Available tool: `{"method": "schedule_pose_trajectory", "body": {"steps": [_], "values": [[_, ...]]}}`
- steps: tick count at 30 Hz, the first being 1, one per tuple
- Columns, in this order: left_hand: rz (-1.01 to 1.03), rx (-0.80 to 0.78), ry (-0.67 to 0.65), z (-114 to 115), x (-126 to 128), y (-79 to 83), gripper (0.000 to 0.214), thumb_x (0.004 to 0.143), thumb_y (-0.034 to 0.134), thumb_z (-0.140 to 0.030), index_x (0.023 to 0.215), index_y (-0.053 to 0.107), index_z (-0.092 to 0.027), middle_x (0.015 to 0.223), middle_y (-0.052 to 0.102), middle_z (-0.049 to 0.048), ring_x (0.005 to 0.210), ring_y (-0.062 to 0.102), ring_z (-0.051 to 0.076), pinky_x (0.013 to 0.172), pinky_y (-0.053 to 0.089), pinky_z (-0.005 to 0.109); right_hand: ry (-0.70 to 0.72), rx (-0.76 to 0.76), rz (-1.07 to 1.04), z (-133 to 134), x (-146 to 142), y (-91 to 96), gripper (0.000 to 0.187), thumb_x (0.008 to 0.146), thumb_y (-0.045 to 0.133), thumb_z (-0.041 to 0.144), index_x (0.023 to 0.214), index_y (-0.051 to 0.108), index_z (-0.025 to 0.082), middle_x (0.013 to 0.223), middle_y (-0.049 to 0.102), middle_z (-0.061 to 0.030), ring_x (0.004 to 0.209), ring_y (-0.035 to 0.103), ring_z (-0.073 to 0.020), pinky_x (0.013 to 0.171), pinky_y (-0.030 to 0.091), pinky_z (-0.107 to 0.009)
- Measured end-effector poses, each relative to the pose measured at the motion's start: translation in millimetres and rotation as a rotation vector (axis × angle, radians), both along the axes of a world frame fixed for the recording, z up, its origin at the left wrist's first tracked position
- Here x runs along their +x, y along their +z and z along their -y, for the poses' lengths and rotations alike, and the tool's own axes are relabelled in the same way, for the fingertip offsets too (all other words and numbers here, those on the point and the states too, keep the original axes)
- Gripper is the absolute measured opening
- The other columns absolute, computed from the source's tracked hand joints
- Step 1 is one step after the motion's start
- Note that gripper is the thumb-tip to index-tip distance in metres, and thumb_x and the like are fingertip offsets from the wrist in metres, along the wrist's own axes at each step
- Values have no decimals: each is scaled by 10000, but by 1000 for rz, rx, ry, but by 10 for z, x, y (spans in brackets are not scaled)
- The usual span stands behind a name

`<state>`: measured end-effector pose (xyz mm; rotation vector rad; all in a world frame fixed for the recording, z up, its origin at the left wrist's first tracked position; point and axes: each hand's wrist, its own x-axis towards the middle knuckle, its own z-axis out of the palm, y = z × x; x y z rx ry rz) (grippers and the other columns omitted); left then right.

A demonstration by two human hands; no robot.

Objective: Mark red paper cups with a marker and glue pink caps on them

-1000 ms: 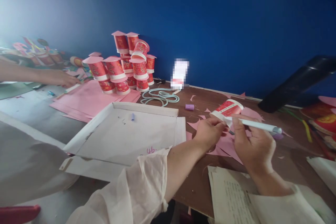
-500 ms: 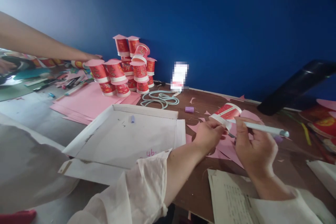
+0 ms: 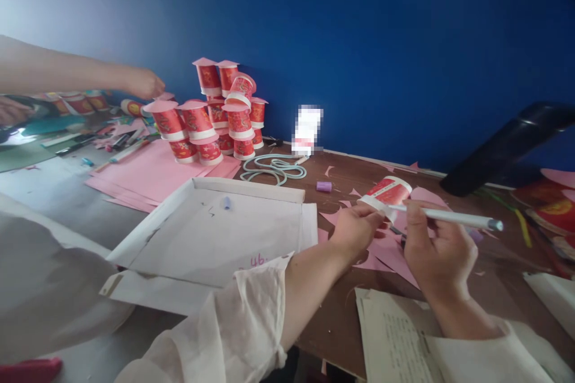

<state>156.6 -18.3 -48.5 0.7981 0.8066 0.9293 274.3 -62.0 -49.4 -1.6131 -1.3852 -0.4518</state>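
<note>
A red-and-white paper cup (image 3: 387, 190) lies tilted on its side at the right of the desk, its white rim towards me. My left hand (image 3: 357, 230) is closed on that rim. Between the fingers of my right hand (image 3: 442, 251) is a white pen (image 3: 462, 217), its tip at the cup's white rim. Whether the tip touches the cup, I cannot tell. Pink paper pieces (image 3: 390, 257) lie beneath the cup and hands.
Stacked red cups with pink paper tops (image 3: 195, 119) stand on pink sheets (image 3: 135, 176) at the left. Another person's hand (image 3: 146, 82) is beside them. A white box lid (image 3: 251, 233), purple cap (image 3: 324, 187), coiled cable (image 3: 274, 169), lit phone (image 3: 306, 130), black bottle (image 3: 498, 152) and printed papers (image 3: 390, 329) lie around.
My right hand and the pen have shifted slightly to the right, the pen lying a little flatter. The other person's hand has risen from behind the cup stack.
</note>
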Motion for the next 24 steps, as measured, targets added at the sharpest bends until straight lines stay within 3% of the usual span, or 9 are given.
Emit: {"method": "schedule_pose_trajectory", "body": {"steps": [8,15,24], "values": [[243,-120,41,-75,31,-91,111,831,650,-136,729,676,-99,743,662,76,685,629,144,700,510,302,5,-18,-42,12,-26,49,382,943,493,465,941,747,181,869,746,-96,851,690,-253,760,494,-370],[235,-151,41,-70,35,-83,101,836,640,-139,750,684,-109,770,679,76,678,617,129,682,493,286,-40,-17,-65,23,-20,46,389,954,474,458,1009,739,178,950,753,-115,882,696,-259,786,498,-381],[220,-121,27,-56,23,-87,92,786,717,-197,752,696,-114,787,682,74,682,605,131,690,477,290,32,-11,36,-13,14,-3,371,964,477,443,987,734,177,987,751,-112,941,692,-247,834,505,-378]]}}
